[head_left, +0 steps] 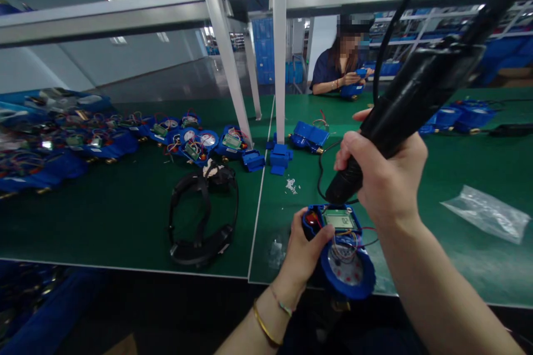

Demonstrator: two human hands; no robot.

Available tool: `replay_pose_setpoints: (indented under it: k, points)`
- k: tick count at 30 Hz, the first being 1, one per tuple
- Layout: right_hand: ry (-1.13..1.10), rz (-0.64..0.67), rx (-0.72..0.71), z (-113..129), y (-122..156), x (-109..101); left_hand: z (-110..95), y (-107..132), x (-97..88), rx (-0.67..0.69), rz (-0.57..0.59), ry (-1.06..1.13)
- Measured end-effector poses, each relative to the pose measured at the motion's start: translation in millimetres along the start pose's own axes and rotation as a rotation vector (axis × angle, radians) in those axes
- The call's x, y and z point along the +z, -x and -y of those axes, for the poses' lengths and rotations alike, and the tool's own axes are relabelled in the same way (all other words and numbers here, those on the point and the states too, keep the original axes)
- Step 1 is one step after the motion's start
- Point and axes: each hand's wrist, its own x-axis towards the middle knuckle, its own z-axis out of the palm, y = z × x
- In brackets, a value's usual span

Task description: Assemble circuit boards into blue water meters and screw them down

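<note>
A blue water meter (347, 274) with a round dial, loose wires and a green circuit board (339, 219) lies at the table's front edge. My left hand (306, 247) grips its left side, the thumb resting near the board. My right hand (387, 172) is wrapped round a black electric screwdriver (400, 105), which slants down from the upper right. Its lower end is just above the top edge of the board; the bit's tip cannot be made out. Small white pieces (292, 185) lie in a loose pile beyond the meter.
Several blue meters (195, 141) crowd the left of the green table (137, 216). A black head strap (204, 222) lies left of me, a clear plastic bag (487, 213) right. Blue covers (280, 158) sit by the white shelf posts (280, 55). Another person (339, 69) works opposite.
</note>
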Motion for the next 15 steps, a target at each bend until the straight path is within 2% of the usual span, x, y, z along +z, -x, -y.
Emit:
replay_pose_setpoints:
  k: [6,15]
  points:
    - [0.072,0.013,0.029,1.3,2.8,6.0,-3.8,3.3,1.4,-0.038,0.077,0.092]
    - [0.165,0.088,0.013,-1.0,9.0,10.3,-3.6,-0.8,-0.1,0.022,0.055,0.091]
